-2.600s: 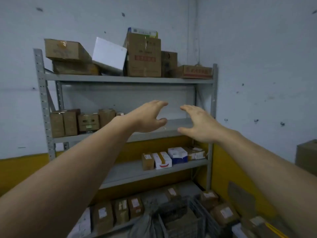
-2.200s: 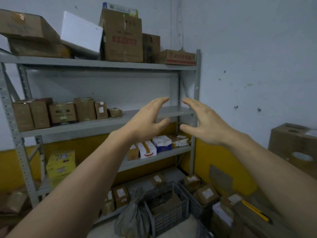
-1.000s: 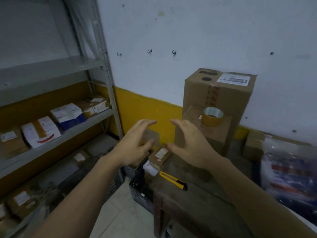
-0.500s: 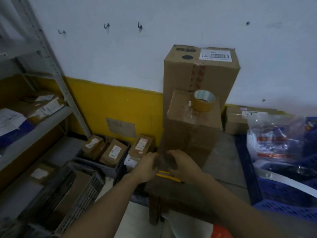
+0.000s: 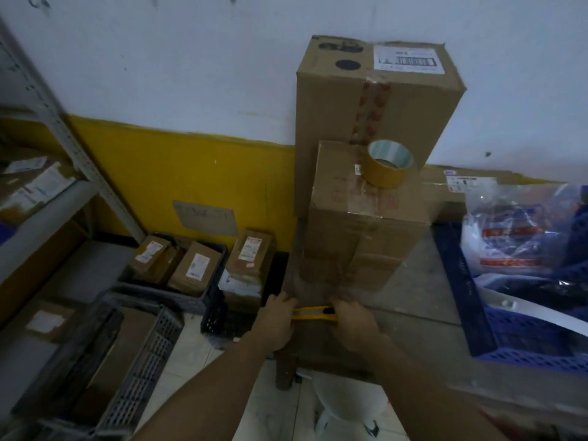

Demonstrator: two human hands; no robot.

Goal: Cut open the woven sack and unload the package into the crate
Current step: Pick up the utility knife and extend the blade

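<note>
A yellow utility knife (image 5: 313,314) lies at the front left corner of a dark wooden table (image 5: 410,332). My left hand (image 5: 276,321) grips its left end and my right hand (image 5: 353,324) grips its dark right end. A grey slatted crate (image 5: 140,361) with a flat cardboard box inside stands on the floor at the lower left. A white bag, possibly the woven sack (image 5: 346,405), lies on the floor under the table's edge; most of it is hidden by my right arm.
Stacked cardboard boxes (image 5: 366,224) carry a roll of brown tape (image 5: 389,167) behind the knife. A dark crate with labelled parcels (image 5: 191,268) sits by the yellow wall. A blue crate (image 5: 509,332) with plastic bags is at the right. Metal shelving (image 5: 47,198) stands left.
The view swung from the shelving to the right and down onto the table. Both hands dropped from mid-air and closed on the two ends of the yellow knife.
</note>
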